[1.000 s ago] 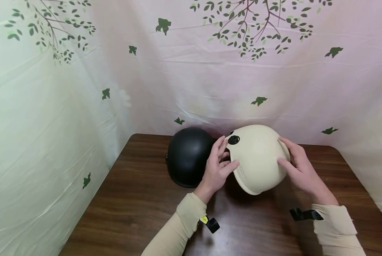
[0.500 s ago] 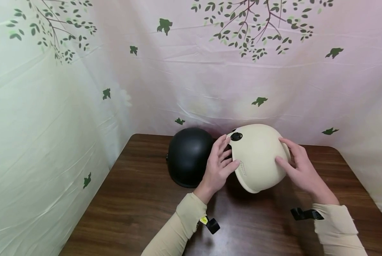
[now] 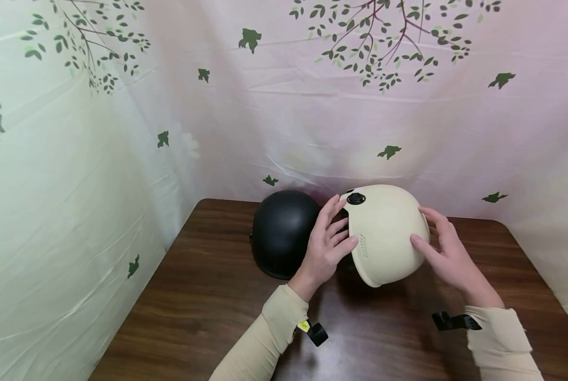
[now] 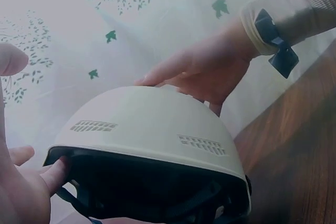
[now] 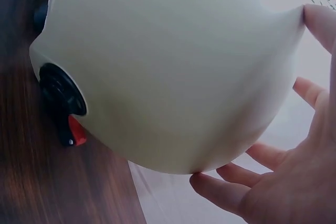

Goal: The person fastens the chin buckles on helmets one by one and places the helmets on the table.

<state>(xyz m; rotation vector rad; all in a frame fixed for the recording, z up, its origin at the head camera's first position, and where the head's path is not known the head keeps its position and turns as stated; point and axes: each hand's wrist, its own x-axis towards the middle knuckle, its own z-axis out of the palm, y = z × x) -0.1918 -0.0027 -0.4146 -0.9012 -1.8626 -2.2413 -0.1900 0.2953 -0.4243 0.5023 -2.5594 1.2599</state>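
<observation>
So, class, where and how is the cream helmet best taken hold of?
Grip the cream helmet by its rim, probably from the left with the left hand: the helmet tilts, its opening facing that way, leaving an edge to hook. The right hand could steady the rounded dome opposite.

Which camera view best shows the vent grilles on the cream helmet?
The left wrist view: it looks at the vented side of the cream helmet, so both vent grilles show large. The head view shows one grille, small and angled, near the rim. The right wrist view shows none, only smooth shell.
</observation>
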